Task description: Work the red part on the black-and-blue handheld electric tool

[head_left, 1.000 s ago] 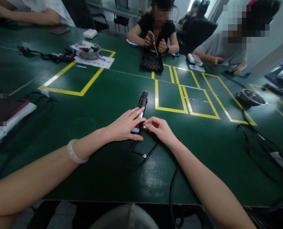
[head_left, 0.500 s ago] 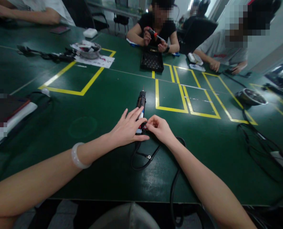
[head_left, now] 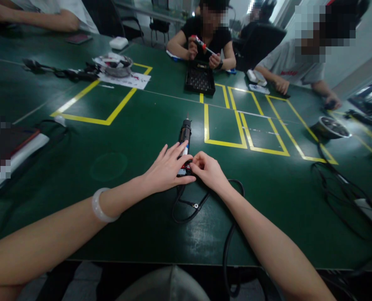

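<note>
A black tool [head_left: 185,133] with a thin tip pointing away from me lies on the green table [head_left: 142,234]. Across its near part rests my left hand [head_left: 167,167], palm down with the fingers spread, touching the tool. At the tool's right side, my right hand [head_left: 209,167] is closed in a pinch against its near end, where a small red part shows between the hands. What the right fingertips pinch is hidden. A black cable [head_left: 187,220] with a small ring-shaped piece on it loops on the table just below the hands.
Ahead, a person holds a red-handled screwdriver [head_left: 200,42] over a black tray [head_left: 200,81]. At the back left a metal bowl [head_left: 118,69] sits on paper. A round metal dish [head_left: 332,128] and cables [head_left: 339,179] lie at the right, a tablet-like device [head_left: 10,146] at the left.
My right hand has shifted slightly left against the tool, while my left hand stays in place. The person at the right has moved a hand outward toward the round dish.
</note>
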Demonstrator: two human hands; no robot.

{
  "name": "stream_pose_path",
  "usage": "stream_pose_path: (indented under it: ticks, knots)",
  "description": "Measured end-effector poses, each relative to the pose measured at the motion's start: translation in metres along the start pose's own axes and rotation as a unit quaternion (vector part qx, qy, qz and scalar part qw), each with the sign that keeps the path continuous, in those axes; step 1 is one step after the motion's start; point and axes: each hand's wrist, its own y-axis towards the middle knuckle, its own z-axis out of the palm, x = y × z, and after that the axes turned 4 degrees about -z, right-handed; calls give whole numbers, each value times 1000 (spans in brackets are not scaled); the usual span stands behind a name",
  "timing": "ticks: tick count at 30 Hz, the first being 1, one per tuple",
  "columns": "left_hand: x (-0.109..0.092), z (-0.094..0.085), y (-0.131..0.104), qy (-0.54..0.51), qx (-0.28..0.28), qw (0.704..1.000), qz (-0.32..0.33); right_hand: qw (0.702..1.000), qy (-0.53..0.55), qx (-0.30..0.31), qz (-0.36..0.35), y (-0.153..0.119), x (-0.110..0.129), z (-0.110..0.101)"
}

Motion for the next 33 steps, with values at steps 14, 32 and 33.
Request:
stream_pose_path:
  ticks: [14, 32, 33]
  knots:
    - [-1, -1, 0, -19, 16, 1000, -6, 998, 63, -7, -22, 0, -6, 3]
    - [-2, -5, 2, 26, -20, 999, -34, 989, 111, 63, -73, -3, -1, 2]
    - [-1, -5, 2, 28, -22, 999, -35, 989, 109, 66, -77, -3, -1, 3]
